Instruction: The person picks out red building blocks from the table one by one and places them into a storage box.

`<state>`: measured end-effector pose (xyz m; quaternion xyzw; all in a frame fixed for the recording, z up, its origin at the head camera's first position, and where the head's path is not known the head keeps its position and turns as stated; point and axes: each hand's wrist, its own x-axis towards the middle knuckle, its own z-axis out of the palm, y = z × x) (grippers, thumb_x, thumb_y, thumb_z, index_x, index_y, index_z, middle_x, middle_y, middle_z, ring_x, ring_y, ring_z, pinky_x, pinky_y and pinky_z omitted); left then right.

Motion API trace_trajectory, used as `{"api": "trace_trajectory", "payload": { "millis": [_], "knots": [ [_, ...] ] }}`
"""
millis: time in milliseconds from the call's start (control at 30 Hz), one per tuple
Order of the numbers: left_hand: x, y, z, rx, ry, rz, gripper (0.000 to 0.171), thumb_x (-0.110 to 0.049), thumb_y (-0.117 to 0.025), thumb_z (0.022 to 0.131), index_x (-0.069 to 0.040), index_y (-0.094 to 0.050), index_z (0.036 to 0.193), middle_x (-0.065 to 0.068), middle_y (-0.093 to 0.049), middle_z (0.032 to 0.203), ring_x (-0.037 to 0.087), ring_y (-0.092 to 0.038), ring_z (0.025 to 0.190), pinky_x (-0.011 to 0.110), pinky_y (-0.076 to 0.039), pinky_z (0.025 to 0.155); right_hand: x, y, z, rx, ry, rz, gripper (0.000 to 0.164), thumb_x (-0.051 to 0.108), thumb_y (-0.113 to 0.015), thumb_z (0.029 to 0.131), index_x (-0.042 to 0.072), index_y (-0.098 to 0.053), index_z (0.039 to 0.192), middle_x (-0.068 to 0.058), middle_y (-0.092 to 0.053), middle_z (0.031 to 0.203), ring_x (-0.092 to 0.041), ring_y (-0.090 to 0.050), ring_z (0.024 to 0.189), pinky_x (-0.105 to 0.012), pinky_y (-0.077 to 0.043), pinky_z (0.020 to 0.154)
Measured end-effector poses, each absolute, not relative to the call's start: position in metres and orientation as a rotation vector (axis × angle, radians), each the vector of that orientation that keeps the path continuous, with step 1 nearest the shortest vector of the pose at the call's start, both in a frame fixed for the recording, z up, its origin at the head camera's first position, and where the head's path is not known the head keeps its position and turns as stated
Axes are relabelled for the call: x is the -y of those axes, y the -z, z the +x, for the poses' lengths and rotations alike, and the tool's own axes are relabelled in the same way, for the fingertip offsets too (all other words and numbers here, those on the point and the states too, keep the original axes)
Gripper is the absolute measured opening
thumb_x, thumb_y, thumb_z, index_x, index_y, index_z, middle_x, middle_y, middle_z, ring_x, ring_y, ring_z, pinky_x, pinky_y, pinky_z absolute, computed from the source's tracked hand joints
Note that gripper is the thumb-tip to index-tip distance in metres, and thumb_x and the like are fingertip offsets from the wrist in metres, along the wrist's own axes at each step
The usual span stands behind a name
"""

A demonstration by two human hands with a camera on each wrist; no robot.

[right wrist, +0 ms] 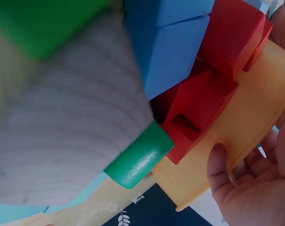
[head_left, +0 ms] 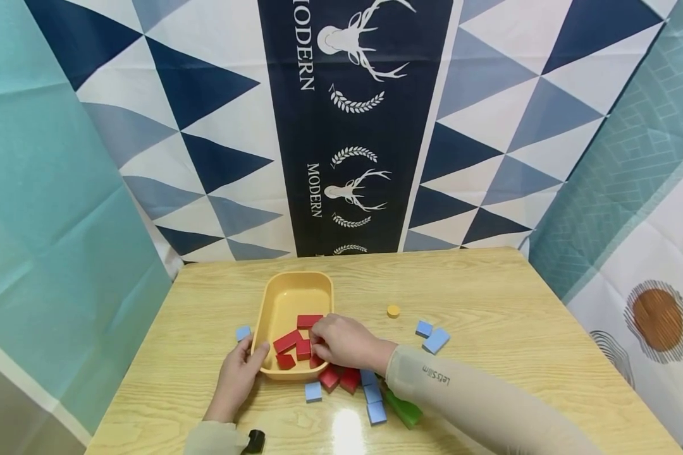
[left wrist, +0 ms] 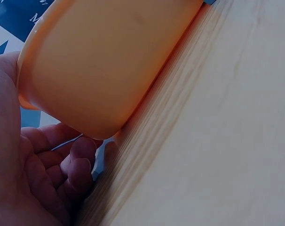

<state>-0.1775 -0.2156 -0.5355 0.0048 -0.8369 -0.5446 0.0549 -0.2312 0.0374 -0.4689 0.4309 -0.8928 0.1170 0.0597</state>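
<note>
Between the thumb and curled fingers of the left hand (head_left: pixel 236 378) was the near left wall of a yellow tray (head_left: pixel 297 298), grasped at its rim, with the thumb on top and the fingers outside. Across the tray from those fingers, the right hand (head_left: pixel 346 339) reached over the opposite wall, its fingers bent downward; I cannot tell whether they pinched anything. Just beneath the right fingertips lay a partly hidden red block, and leftward of them, inside the tray, were other red blocks (head_left: pixel 287 342), grouped toward the near end. Just beside the left fingers, on the table (head_left: pixel 165 392), sat a small blue block (head_left: pixel 243 332). Nearer the person than the right fingers, outside the tray's near right corner, were two more red pieces (head_left: pixel 350 380), with a row of blue pieces (head_left: pixel 372 394) next to them and a green block (head_left: pixel 404 409) partly under the right forearm. Between the two hands, nearer than either set of fingertips, a single blue square (head_left: pixel 313 392) lay close to the tray. Well to the right of the right fingers were a yellow disc (head_left: pixel 393 311) and a pair of blue blocks (head_left: pixel 436 340).
</note>
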Motion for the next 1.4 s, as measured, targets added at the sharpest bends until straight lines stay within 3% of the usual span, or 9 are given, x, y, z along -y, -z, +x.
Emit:
{"api": "trace_trajectory", "payload": {
  "millis": [100,333,567,767,933,1100,1400],
  "knots": [
    [0.216,0.536,-0.177,2.541,1.662,0.026,0.056,-0.041,-0.058,0.100,-0.006,-0.051,0.142,0.013,-0.062,0.126,0.016,-0.057,0.102,0.036,-0.051,0.085,-0.039,0.468,-0.230,2.681,-0.374,1.293,0.007,0.026,-0.068,0.091,0.020,-0.066,0.087,0.010,-0.061,0.089,-0.010,-0.050,0.087,-0.028,-0.050,0.080],
    [0.216,0.538,-0.177,2.533,1.685,0.030,0.055,-0.039,-0.059,0.100,-0.005,-0.051,0.143,0.013,-0.062,0.125,0.016,-0.058,0.098,0.030,-0.052,0.080,-0.067,0.461,-0.241,2.652,-0.475,1.103,0.018,0.029,-0.067,0.094,0.013,-0.067,0.102,0.000,-0.064,0.105,-0.017,-0.050,0.102,-0.038,-0.049,0.091],
    [0.217,0.535,-0.178,2.557,1.648,0.056,0.059,-0.042,-0.058,0.099,-0.003,-0.049,0.143,0.016,-0.059,0.129,0.019,-0.056,0.102,0.036,-0.052,0.083,-0.109,0.454,-0.259,2.893,-0.658,0.880,0.012,0.024,-0.058,0.101,0.016,-0.066,0.098,0.005,-0.065,0.088,-0.010,-0.056,0.079,-0.034,-0.052,0.073],
    [0.216,0.535,-0.179,2.564,1.633,0.064,0.059,-0.041,-0.058,0.100,-0.002,-0.049,0.143,0.017,-0.058,0.131,0.019,-0.056,0.107,0.042,-0.051,0.089,-0.121,0.460,-0.258,3.021,-0.595,1.090,0.020,0.030,-0.069,0.094,0.012,-0.069,0.104,0.002,-0.069,0.096,-0.010,-0.058,0.080,-0.036,-0.054,0.072],
    [0.214,0.537,-0.180,2.563,1.622,0.068,0.059,-0.040,-0.059,0.099,-0.001,-0.050,0.142,0.017,-0.061,0.126,0.019,-0.059,0.100,0.039,-0.052,0.086,-0.117,0.472,-0.252,2.954,-0.448,1.238,0.014,0.030,-0.076,0.088,0.018,-0.068,0.088,0.009,-0.063,0.080,-0.010,-0.051,0.070,-0.031,-0.050,0.062],
    [0.214,0.538,-0.180,2.553,1.649,0.067,0.059,-0.041,-0.059,0.099,-0.002,-0.049,0.143,0.017,-0.059,0.129,0.019,-0.058,0.105,0.043,-0.051,0.090,-0.111,0.481,-0.249,2.914,-0.288,1.217,0.018,0.031,-0.076,0.088,0.024,-0.064,0.077,0.016,-0.054,0.068,-0.009,-0.047,0.066,-0.029,-0.046,0.061],
    [0.215,0.536,-0.179,2.558,1.652,0.060,0.058,-0.042,-0.058,0.099,-0.004,-0.050,0.142,0.016,-0.060,0.128,0.019,-0.058,0.104,0.044,-0.051,0.089,-0.102,0.484,-0.245,2.902,-0.116,1.182,0.020,0.031,-0.080,0.083,0.021,-0.063,0.080,0.012,-0.058,0.071,-0.010,-0.051,0.069,-0.030,-0.048,0.063]
  ]
}}
